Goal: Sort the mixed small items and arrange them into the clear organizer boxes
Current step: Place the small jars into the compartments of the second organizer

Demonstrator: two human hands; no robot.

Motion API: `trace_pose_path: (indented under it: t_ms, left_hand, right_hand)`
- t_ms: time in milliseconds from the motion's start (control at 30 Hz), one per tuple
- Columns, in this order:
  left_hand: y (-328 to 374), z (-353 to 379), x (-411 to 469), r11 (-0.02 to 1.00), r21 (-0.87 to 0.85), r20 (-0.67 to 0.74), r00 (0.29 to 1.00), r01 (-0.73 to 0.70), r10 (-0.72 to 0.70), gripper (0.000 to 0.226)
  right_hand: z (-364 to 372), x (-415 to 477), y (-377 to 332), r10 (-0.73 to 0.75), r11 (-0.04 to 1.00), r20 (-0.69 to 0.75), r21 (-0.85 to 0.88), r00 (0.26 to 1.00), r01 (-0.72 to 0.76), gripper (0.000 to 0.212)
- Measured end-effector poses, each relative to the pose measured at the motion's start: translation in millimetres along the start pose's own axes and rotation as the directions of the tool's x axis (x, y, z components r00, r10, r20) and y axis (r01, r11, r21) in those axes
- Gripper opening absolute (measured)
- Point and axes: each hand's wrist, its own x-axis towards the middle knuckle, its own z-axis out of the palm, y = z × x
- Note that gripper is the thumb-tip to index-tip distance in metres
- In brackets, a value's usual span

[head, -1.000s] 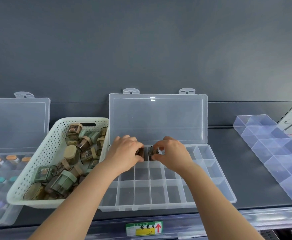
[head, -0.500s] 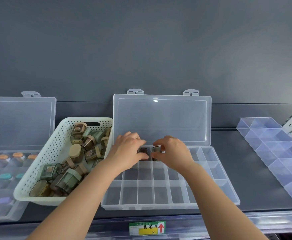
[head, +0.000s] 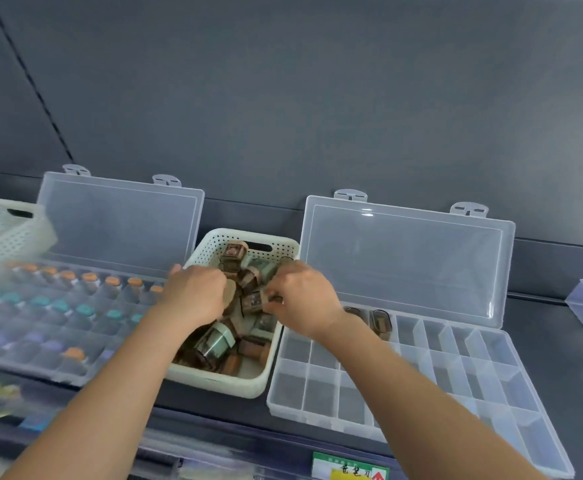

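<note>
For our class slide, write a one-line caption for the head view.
Left hand and right hand reach among jars in the white basket beside the near-empty organizer box.

Dark shelf [head: 542, 317] carries a white basket [head: 213, 379] beneath the left hand [head: 193, 296] and right hand [head: 303, 299]. Left organizer [head: 40, 372] lies outboard of the left hand; right organizer [head: 317, 414] outboard of the right hand.

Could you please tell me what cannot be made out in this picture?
Head view:
- Whatever the left hand holds, if anything: hidden by its back.
- What the right hand touches in the basket: blurred.
- Bottles in the left organizer box: motion-blurred.
- Label at bottom edge: cut off.
</note>
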Motion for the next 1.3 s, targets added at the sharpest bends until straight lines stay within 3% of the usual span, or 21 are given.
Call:
trace_pose_path:
  t_ms: [67, 200, 500, 700, 867, 1067, 1167, 1300]
  left_hand:
    - [-8, 5, -2, 0.996, 0.090, 0.038, 0.999, 0.014, -0.018, 0.013]
    - [-17, 12, -4, 0.994, 0.100, 0.084, 0.996, 0.035, -0.043, 0.008]
    - [-18, 22, -3, 0.999, 0.036, 0.057, 0.998, -0.006, 0.004, 0.005]
    - [-24, 21, -3, 0.978, -0.184, -0.025, 0.995, -0.103, 0.100, 0.014]
    - [-20, 9, -4, 0.834, -0.532, -0.201, 0.979, -0.147, 0.044, 0.043]
    - [10, -11, -3, 0.679, -0.682, -0.409, 0.912, -0.273, -0.043, 0.035]
    - [31, -22, -2, 0.615, -0.703, -0.449, 0.894, -0.357, 0.005, 0.038]
    - [68, -27, -1, 0.605, -0.688, -0.462, 0.885, -0.401, 0.062, 0.049]
  right_hand:
    - [4, 14, -10, -0.037, 0.993, 0.054, -0.107, 0.998, 0.043, 0.024]
    - [13, 33, -27, 0.002, 0.969, 0.207, -0.240, 0.978, 0.049, 0.025]
    - [33, 47, -31, 0.128, 0.962, 0.301, -0.270, 0.945, -0.044, 0.041]
    - [35, 46, -26, 0.136, 0.977, 0.164, -0.185, 0.977, -0.105, 0.030]
    - [22, 36, -13, 0.142, 0.989, 0.000, 0.041, 0.990, -0.142, 0.029]
    - [-5, 6, 11, 0.314, 0.934, -0.192, 0.237, 0.930, -0.267, 0.040]
    - [-17, -14, 27, 0.364, 0.906, -0.242, 0.315, 0.900, -0.282, 0.048]
    - [-30, -45, 52, 0.429, 0.863, -0.239, 0.393, 0.871, -0.317, 0.049]
